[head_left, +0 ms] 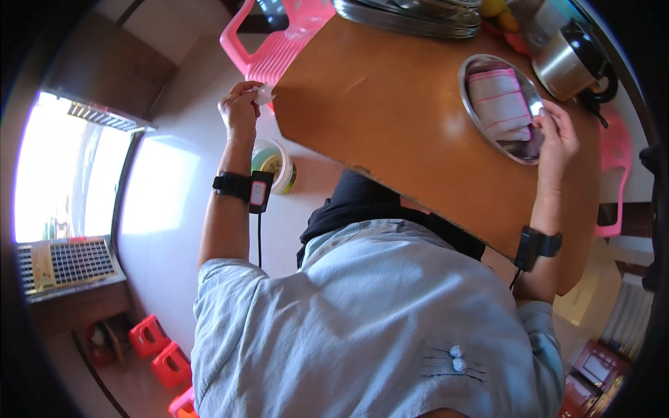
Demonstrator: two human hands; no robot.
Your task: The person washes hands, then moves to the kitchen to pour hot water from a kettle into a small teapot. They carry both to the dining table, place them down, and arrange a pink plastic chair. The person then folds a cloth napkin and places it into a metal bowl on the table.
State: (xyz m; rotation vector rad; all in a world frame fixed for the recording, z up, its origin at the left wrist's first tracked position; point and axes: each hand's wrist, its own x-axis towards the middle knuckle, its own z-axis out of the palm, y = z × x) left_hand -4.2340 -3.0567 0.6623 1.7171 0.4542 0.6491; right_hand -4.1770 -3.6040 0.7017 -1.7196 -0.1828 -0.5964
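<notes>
My left hand pinches a crumpled piece of white tissue or thin plastic beside the table's left corner. Below that hand, a round plastic bucket stands on the floor. My right hand grips the right rim of an oval metal tray on the brown table. A folded white cloth with pink edging and lines lies in the tray, close to my right fingertips. Whether those fingertips also touch the cloth cannot be told.
Stacked metal trays sit at the table's far edge. A steel kettle with a black lid stands behind the oval tray. Pink plastic chairs flank the table. Several red stools are on the floor at lower left.
</notes>
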